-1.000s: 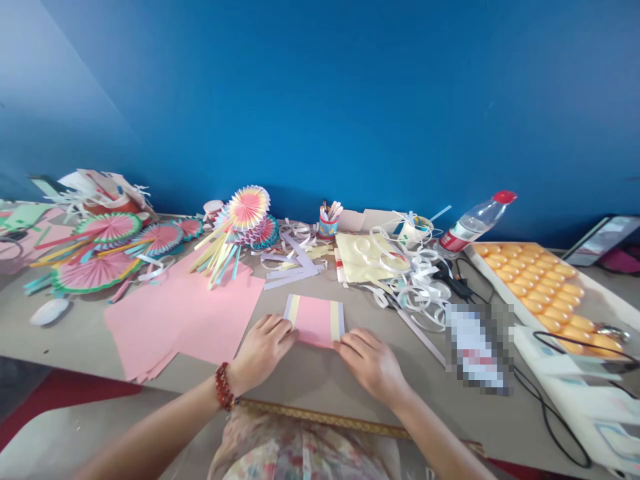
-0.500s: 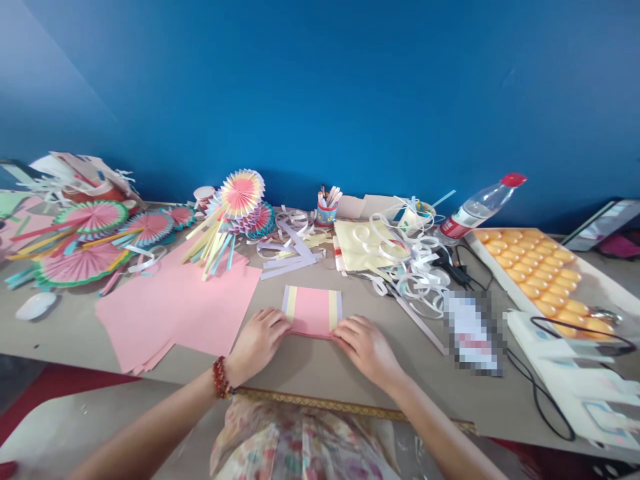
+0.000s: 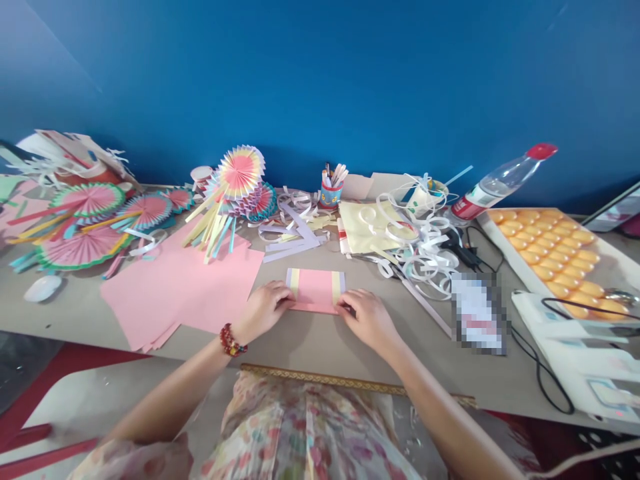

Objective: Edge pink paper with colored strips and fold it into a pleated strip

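A small pink paper sheet with yellow and pale purple side stripes lies on the grey table in front of me. My left hand, a red bead bracelet on its wrist, pinches the sheet's near left corner with curled fingers. My right hand presses and pinches the near right corner. A thin fold runs along the sheet's near edge between my hands.
A stack of pink sheets lies left. Finished paper fans and a fan cluster are behind. White paper strips, a pen cup, a bottle, an orange tray and a white device with cable crowd the right.
Both hands have slid forward along the sheet, folding its near edge so less pink shows. The camera has tilted down, showing more of my lap.
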The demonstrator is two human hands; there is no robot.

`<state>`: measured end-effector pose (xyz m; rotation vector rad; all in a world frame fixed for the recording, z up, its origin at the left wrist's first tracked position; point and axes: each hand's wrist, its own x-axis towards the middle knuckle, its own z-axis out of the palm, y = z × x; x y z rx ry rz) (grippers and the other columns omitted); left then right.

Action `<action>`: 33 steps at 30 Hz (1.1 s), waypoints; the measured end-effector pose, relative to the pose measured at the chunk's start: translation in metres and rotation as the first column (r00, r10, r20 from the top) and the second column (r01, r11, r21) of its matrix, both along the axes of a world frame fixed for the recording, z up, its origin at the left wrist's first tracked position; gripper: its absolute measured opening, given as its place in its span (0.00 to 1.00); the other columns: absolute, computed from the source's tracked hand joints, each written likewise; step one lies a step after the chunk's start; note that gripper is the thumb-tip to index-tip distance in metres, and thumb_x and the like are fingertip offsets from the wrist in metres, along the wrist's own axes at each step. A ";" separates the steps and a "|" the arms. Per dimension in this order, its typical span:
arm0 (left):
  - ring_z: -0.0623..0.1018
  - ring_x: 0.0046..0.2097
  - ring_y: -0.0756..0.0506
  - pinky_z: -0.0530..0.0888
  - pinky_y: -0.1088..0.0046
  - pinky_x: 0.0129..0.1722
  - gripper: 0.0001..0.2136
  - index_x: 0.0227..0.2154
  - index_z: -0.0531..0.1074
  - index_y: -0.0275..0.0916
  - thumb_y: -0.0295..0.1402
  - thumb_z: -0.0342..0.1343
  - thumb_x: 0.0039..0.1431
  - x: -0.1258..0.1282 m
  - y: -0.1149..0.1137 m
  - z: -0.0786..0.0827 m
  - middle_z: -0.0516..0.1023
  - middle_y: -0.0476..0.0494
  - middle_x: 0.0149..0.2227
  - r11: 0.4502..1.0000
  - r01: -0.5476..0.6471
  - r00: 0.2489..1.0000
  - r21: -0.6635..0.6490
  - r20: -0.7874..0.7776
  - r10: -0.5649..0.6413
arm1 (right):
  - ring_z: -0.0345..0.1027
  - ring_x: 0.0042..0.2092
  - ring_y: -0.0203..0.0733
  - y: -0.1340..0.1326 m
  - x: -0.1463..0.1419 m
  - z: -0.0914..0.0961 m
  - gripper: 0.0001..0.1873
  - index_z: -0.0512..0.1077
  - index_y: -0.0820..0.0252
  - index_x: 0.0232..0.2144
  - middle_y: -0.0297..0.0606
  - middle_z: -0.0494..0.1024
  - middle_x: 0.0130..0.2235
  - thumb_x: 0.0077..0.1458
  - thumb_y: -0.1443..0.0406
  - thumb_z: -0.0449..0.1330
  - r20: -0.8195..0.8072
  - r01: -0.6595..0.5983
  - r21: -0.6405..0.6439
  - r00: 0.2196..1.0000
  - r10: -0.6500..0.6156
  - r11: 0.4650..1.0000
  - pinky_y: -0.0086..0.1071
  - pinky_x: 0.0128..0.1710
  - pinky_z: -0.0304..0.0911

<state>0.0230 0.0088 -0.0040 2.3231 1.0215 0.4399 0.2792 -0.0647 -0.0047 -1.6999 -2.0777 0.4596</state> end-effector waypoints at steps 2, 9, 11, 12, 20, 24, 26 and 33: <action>0.74 0.39 0.45 0.68 0.70 0.40 0.08 0.30 0.73 0.40 0.32 0.53 0.65 0.000 0.002 0.000 0.75 0.47 0.32 1.000 -0.001 1.000 -0.019 0.002 0.001 | 0.66 0.34 0.40 0.002 0.000 0.000 0.07 0.68 0.56 0.27 0.33 0.76 0.31 0.56 0.70 0.59 0.003 0.002 -0.008 1.000 -0.002 1.000 0.31 0.37 0.54; 0.74 0.36 0.46 0.68 0.72 0.37 0.08 0.27 0.73 0.39 0.30 0.55 0.62 0.002 0.007 0.006 0.74 0.48 0.30 0.997 0.001 1.000 -0.077 0.005 -0.001 | 0.67 0.33 0.40 0.007 0.002 -0.001 0.08 0.67 0.56 0.27 0.34 0.76 0.30 0.59 0.66 0.59 0.022 0.009 -0.039 1.000 -0.009 0.999 0.32 0.36 0.54; 0.74 0.36 0.47 0.67 0.73 0.36 0.08 0.27 0.72 0.39 0.29 0.55 0.62 0.002 0.008 0.007 0.74 0.48 0.30 0.996 0.012 1.000 -0.093 0.008 -0.011 | 0.67 0.33 0.40 0.009 0.002 -0.001 0.08 0.67 0.56 0.27 0.34 0.76 0.30 0.59 0.65 0.59 0.023 0.002 -0.050 1.000 -0.001 0.999 0.31 0.36 0.54; 0.74 0.36 0.47 0.67 0.73 0.36 0.08 0.27 0.72 0.39 0.29 0.55 0.62 0.002 0.008 0.007 0.74 0.48 0.30 0.995 0.015 1.000 -0.099 0.008 -0.014 | 0.67 0.33 0.40 0.009 0.003 0.000 0.08 0.67 0.56 0.27 0.34 0.76 0.30 0.59 0.65 0.59 0.023 -0.001 -0.055 1.000 0.002 0.998 0.31 0.36 0.54; 0.73 0.36 0.47 0.66 0.73 0.35 0.08 0.27 0.72 0.38 0.28 0.55 0.62 0.001 0.008 0.009 0.73 0.48 0.30 0.994 0.042 0.999 -0.099 0.018 -0.040 | 0.67 0.33 0.39 0.010 0.002 0.002 0.08 0.67 0.56 0.27 0.33 0.76 0.30 0.57 0.66 0.62 0.042 0.012 -0.075 0.999 -0.009 0.997 0.30 0.34 0.53; 0.73 0.36 0.47 0.66 0.73 0.36 0.08 0.27 0.72 0.38 0.28 0.54 0.63 0.001 0.008 0.008 0.73 0.48 0.30 0.994 0.051 0.998 -0.096 0.026 -0.048 | 0.67 0.33 0.39 0.011 0.002 0.002 0.08 0.67 0.56 0.26 0.33 0.76 0.29 0.57 0.66 0.62 0.050 0.015 -0.079 0.999 -0.011 0.997 0.30 0.34 0.53; 0.73 0.36 0.47 0.66 0.73 0.36 0.07 0.28 0.72 0.38 0.28 0.54 0.63 0.001 0.008 0.007 0.73 0.48 0.31 0.994 0.055 0.998 -0.098 0.029 -0.052 | 0.67 0.33 0.39 0.011 0.002 0.002 0.08 0.68 0.56 0.27 0.33 0.76 0.30 0.57 0.66 0.61 0.052 0.013 -0.081 0.999 -0.008 0.997 0.30 0.34 0.53; 0.73 0.36 0.47 0.66 0.73 0.36 0.07 0.27 0.72 0.39 0.29 0.54 0.62 -0.001 0.012 0.005 0.73 0.48 0.30 0.990 0.080 0.997 -0.116 0.033 -0.076 | 0.67 0.33 0.39 0.012 0.002 0.001 0.08 0.68 0.56 0.26 0.33 0.76 0.30 0.57 0.66 0.61 0.050 0.006 -0.080 0.999 -0.002 0.997 0.30 0.34 0.53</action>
